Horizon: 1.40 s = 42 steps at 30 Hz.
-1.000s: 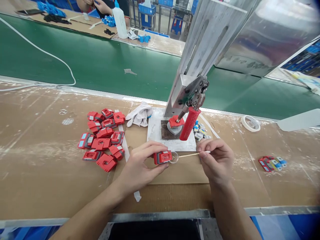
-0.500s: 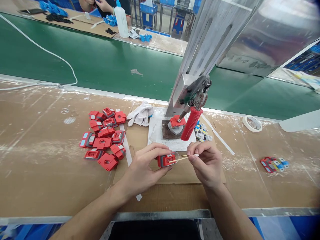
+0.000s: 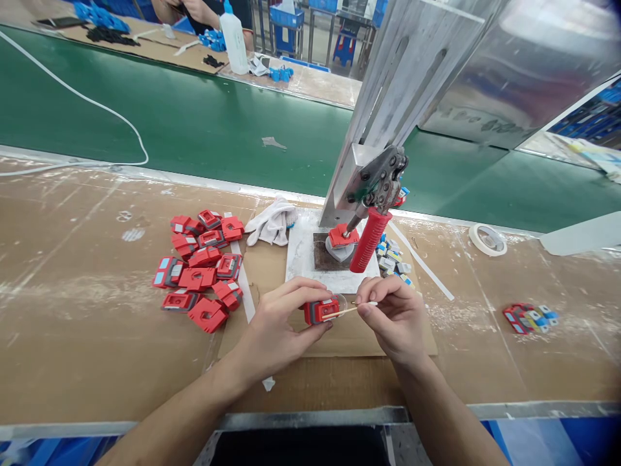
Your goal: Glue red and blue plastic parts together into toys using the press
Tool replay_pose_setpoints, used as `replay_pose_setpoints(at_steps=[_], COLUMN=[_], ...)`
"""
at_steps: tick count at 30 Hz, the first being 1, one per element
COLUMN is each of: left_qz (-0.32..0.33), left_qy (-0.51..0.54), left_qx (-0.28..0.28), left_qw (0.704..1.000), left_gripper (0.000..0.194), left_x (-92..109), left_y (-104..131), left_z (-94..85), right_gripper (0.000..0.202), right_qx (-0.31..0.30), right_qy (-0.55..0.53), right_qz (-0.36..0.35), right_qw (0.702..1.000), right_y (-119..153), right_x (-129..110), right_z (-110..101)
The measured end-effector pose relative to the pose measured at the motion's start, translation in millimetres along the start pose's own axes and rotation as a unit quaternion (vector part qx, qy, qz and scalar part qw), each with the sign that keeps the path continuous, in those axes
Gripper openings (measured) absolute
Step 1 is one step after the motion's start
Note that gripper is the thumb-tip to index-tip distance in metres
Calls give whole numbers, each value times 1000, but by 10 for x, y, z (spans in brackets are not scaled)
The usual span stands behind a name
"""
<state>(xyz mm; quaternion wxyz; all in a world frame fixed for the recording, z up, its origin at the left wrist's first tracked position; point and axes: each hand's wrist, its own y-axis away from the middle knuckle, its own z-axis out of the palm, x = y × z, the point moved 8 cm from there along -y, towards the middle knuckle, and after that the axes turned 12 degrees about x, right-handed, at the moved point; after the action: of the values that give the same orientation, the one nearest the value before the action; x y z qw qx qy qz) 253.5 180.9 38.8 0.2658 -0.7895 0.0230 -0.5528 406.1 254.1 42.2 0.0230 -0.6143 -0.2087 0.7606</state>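
Between the thumb and fingers of my left hand [image 3: 286,317] is a red and grey toy vehicle part [image 3: 315,312], held above the cardboard. My right hand [image 3: 395,314] pinches a thin wooden swab [image 3: 345,312] with a white tip; its bare end reaches the red part. Beyond my hands, a toggle clamp with a red handle [image 3: 370,241] presses on a red piece [image 3: 342,235] over a dark block. Several similar red parts [image 3: 198,278] lie in a group to the left.
A metal column [image 3: 378,103] rises behind the clamp. White glove [image 3: 272,222], small blue-yellow-white parts [image 3: 391,257] and a tape roll [image 3: 488,240] lie around. One vehicle [image 3: 524,318] sits right. Across the green belt [image 3: 204,129] are a bottle [image 3: 234,42] and a person's hands.
My right hand has moved slightly left with the swab, closer to the red part. A small coloured item now shows behind the clamp, on the belt. A white scrap on the belt has shifted right.
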Motion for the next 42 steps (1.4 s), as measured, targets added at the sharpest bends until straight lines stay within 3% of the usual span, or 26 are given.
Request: replay_pose_setpoints(at_steps=[20,34,39,42], left_qz=[21,12,-4,-24], left_qy=[-22,-31,-18,5], left_qx=[15,-6,0,-1], left_qw=[999,999,1000,1000], left_gripper=[27,29,26,26], left_x=[0,-37,-67,-101], left_y=[-15,-13,-12,-3], left_z=[-65,-27,-57,-87], right_gripper=[16,18,16,19], right_qx=[-3,-33,-14,-85], right_qy=[29,-8,4,78], right_qz=[-26,-21,-48,-79], right_qw=[999,999,999,990], right_y=[-30,36,-65,-108], right_x=[-59,-63,-136,-171], right_z=[-106,52,-230,-302])
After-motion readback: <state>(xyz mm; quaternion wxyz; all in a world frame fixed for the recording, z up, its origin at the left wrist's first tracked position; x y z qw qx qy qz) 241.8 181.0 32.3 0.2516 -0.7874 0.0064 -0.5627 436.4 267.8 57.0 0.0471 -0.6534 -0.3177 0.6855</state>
